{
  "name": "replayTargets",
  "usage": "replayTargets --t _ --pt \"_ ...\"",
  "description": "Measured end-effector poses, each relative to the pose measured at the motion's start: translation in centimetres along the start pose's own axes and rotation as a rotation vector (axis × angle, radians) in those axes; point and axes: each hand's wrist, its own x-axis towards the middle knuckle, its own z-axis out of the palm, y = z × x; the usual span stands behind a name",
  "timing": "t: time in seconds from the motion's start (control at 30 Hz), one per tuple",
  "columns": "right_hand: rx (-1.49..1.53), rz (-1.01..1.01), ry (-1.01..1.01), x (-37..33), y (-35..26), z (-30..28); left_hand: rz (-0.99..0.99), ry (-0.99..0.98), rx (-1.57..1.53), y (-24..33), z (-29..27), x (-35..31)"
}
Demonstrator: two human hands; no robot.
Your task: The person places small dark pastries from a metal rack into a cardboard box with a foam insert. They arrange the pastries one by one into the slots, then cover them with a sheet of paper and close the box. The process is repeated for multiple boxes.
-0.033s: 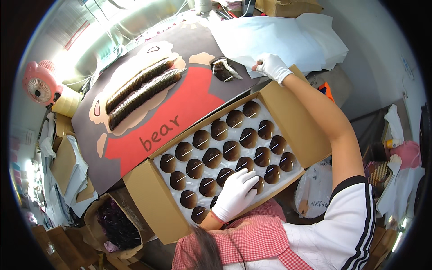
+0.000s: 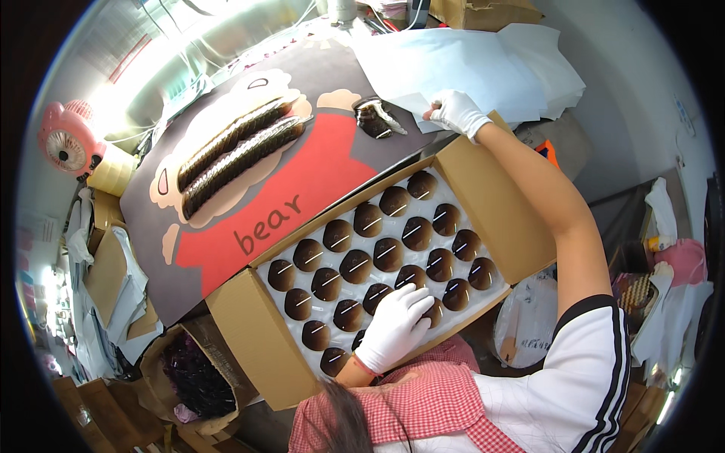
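Observation:
An open cardboard box (image 2: 502,204) holds rows of dark brown gradient lenses (image 2: 355,266) on a whitish sheet. My left hand (image 2: 396,325), in a white glove, rests over the near side of the box. Its fingers are stretched out across the lenses and hide a few of them. Beyond the far right corner of the box, my gloved right hand (image 2: 458,117) is closed at the near edge of a stack of white sheets (image 2: 461,64). Thumb and fingers pinch together there, with bare fingertips showing.
On the printed mat (image 2: 332,158) lie two long rows of stacked dark lenses (image 2: 242,151) and a smaller dark bundle (image 2: 376,118). A pink fan (image 2: 69,143) stands at the left. Below it, an open bag (image 2: 196,377) holds dark shiny pieces. A plastic bag (image 2: 525,325) sits right of the box.

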Motion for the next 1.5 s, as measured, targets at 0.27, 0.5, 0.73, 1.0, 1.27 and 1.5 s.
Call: replayTargets --t 0.27,0.5,0.73,1.0,1.27,1.5 --pt "0.23 0.104 -0.236 2.6 1.0 0.0 -0.055 0.042 0.011 -0.5 -0.5 0.0" --pt "0.751 0.171 0.213 6.4 5.6 1.4 -0.094 0.147 0.025 -0.4 -1.1 -1.5" --pt "1.361 0.01 0.225 6.9 1.4 -16.4 -0.137 0.232 -0.018 -0.5 -2.1 -3.4" --pt "0.436 -0.511 -0.834 -10.9 -15.2 -12.6 -0.301 0.36 -0.774 0.6 -1.3 -2.5" --pt "-0.084 -0.898 -0.872 -24.5 -19.7 0.4 -0.64 0.507 -1.372 1.2 -3.1 -6.7" --pt "-0.688 -0.325 -0.451 -27.5 -15.2 4.7 -0.885 0.371 -1.091 -0.5 -6.6 -13.4"
